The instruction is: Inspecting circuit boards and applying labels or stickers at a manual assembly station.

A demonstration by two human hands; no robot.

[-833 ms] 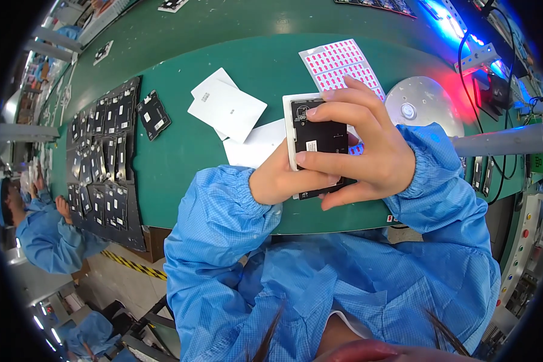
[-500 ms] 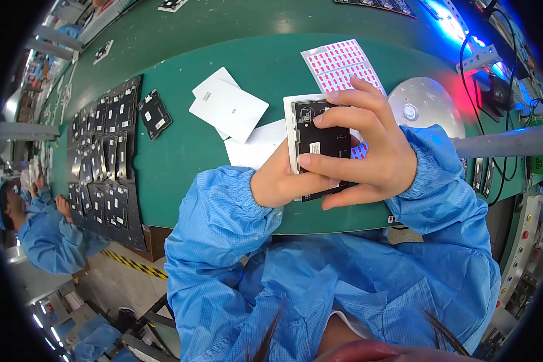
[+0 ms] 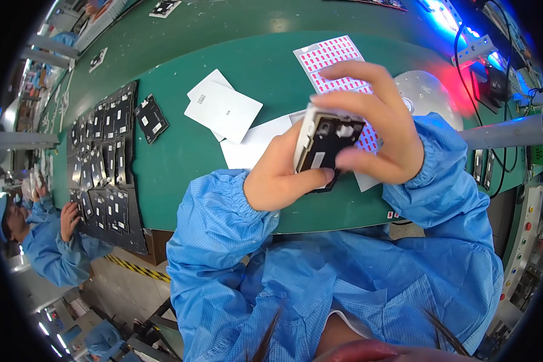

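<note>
My left hand (image 3: pixel 277 178) grips a white-edged, slim device (image 3: pixel 321 145) with a black inner panel facing up. Its thumb presses on the panel's lower part near a white label. The device is tilted above the table's near edge. My right hand (image 3: pixel 383 130) curves over the device's upper right side, slightly blurred, fingers and thumb apart. One fingertip is at the top corner; whether it touches cannot be made out. Behind the right hand lies a sheet of red arrow stickers (image 3: pixel 329 57), partly hidden.
White cards (image 3: pixel 226 111) overlap on the green table (image 3: pixel 169 187). To the left, a black mat (image 3: pixel 140 232) bears several black panels, with one loose panel (image 3: pixel 151 118) beside it. A round metal plate (image 3: pixel 431 96) and metal arm (image 3: pixel 507 134) stand right. A co-worker's hand (image 3: pixel 70 220) is far left.
My right fingers have lifted off the panel's face and spread apart. The device has tilted in my left hand, which still holds it. The co-worker's hand has moved onto the mat's edge.
</note>
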